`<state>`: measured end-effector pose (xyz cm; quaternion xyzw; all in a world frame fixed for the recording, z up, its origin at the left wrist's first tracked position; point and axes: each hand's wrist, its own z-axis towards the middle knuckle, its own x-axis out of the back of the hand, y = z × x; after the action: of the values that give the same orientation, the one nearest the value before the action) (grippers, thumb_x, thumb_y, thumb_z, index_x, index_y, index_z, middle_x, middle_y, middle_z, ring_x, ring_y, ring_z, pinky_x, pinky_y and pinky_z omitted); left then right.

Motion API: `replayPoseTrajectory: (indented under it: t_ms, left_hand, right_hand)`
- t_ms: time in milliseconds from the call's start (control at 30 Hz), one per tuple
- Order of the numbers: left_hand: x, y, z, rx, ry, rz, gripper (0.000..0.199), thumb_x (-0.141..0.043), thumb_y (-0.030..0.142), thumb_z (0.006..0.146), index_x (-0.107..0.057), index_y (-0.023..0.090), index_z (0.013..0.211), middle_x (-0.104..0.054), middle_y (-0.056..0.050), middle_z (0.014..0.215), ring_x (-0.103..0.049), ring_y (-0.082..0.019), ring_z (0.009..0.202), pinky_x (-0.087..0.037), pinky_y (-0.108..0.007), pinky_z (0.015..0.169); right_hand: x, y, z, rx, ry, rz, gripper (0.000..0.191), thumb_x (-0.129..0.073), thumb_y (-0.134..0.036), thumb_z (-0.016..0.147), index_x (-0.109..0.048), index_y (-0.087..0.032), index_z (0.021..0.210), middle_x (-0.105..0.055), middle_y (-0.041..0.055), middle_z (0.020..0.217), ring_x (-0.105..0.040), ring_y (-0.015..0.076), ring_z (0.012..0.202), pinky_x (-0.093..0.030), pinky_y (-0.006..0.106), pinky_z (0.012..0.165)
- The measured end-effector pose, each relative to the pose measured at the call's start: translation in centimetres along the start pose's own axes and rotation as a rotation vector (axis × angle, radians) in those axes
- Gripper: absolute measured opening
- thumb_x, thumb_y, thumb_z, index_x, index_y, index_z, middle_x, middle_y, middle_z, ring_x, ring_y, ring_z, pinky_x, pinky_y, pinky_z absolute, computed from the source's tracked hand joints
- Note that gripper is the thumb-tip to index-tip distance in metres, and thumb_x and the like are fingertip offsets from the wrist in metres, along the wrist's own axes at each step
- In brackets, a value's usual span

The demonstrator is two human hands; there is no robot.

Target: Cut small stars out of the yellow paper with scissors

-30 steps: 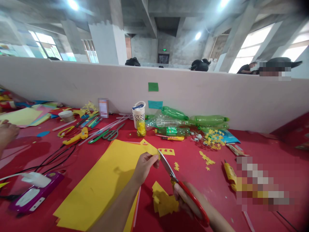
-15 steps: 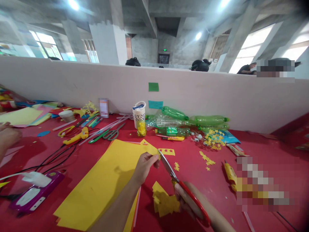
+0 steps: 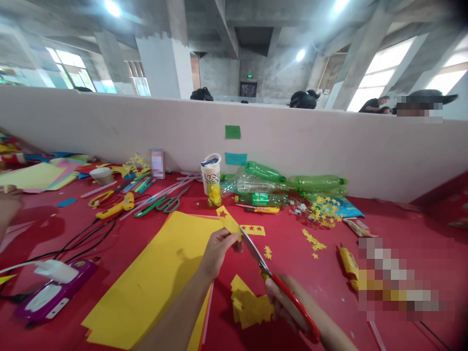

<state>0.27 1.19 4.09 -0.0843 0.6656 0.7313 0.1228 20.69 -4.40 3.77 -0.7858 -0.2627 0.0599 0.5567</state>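
Note:
My left hand [image 3: 218, 247] pinches a small yellow paper strip [image 3: 228, 220] with a star-shaped hole near its far end. Around the red handles of a pair of scissors [image 3: 256, 248] my right hand [image 3: 283, 297] is closed, and the blade tips meet the strip's edge beside my left fingers. Behind the tips lies another yellow strip [image 3: 258, 230] with star cut-outs. Yellow paper sheets [image 3: 153, 273] are stacked under my left forearm. Yellow paper pieces [image 3: 250, 304] sit between my arms, and a few small yellow stars [image 3: 268, 252] rest right of the blades.
Plastic bottles [image 3: 270, 199], a paper cup [image 3: 211, 175] and more yellow stars [image 3: 325, 210] stand or lie along the white partition [image 3: 175, 126]. Glue guns [image 3: 116, 206] are on both sides. A purple power strip [image 3: 54, 292] with cables is at left, near another person's hand [image 3: 9, 204].
The yellow strip in my left hand has swung so its star hole now shows plainly, pointing up and left. My hands and the scissors have barely moved.

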Motion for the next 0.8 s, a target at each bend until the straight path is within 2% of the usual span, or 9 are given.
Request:
replayPoseTrajectory:
  t_ms: [167, 333, 500, 800]
  left_hand:
    - [0.0, 0.6, 0.1, -0.018, 0.018, -0.064, 0.019, -0.057, 0.024, 0.082, -0.060, 0.015, 0.065, -0.062, -0.001, 0.059, -0.056, -0.013, 0.057, -0.045, -0.026, 0.061]
    - [-0.1, 0.4, 0.0, -0.019, 0.009, -0.094, 0.018, -0.056, 0.024, 0.083, -0.058, 0.015, 0.067, -0.062, -0.001, 0.062, -0.056, -0.012, 0.059, -0.043, -0.025, 0.061]
    - [-0.4, 0.1, -0.2, 0.001, -0.021, -0.119, 0.016, -0.057, 0.024, 0.082, -0.062, 0.014, 0.072, -0.060, -0.001, 0.061, -0.054, -0.011, 0.057, -0.042, -0.025, 0.059]
    - [-0.6, 0.4, -0.2, 0.021, -0.013, -0.133, 0.018, -0.059, 0.024, 0.079, -0.060, 0.014, 0.064, -0.060, -0.002, 0.060, -0.054, -0.012, 0.056, -0.043, -0.026, 0.059]
  right_hand:
    - [-0.1, 0.6, 0.5, -0.027, -0.011, 0.006, 0.056, -0.046, -0.075, 0.071, -0.042, -0.020, 0.062, -0.031, -0.0112, 0.034, -0.031, 0.0046, 0.025, -0.029, 0.016, 0.028]
    - [-0.2, -0.2, 0.1, -0.006, -0.005, 0.001, 0.059, -0.044, -0.078, 0.070, -0.044, -0.019, 0.065, -0.034, -0.0102, 0.038, -0.035, 0.0055, 0.030, -0.028, 0.015, 0.028]
    - [-0.3, -0.6, -0.1, -0.003, -0.015, 0.015, 0.059, -0.043, -0.078, 0.070, -0.043, -0.020, 0.065, -0.031, -0.0118, 0.037, -0.029, 0.0040, 0.028, -0.026, 0.016, 0.028]
    - [-0.1, -0.6, 0.0, -0.012, -0.026, 0.013, 0.061, -0.042, -0.081, 0.067, -0.043, -0.020, 0.067, -0.033, -0.0110, 0.040, -0.030, 0.0045, 0.029, -0.024, 0.016, 0.029]
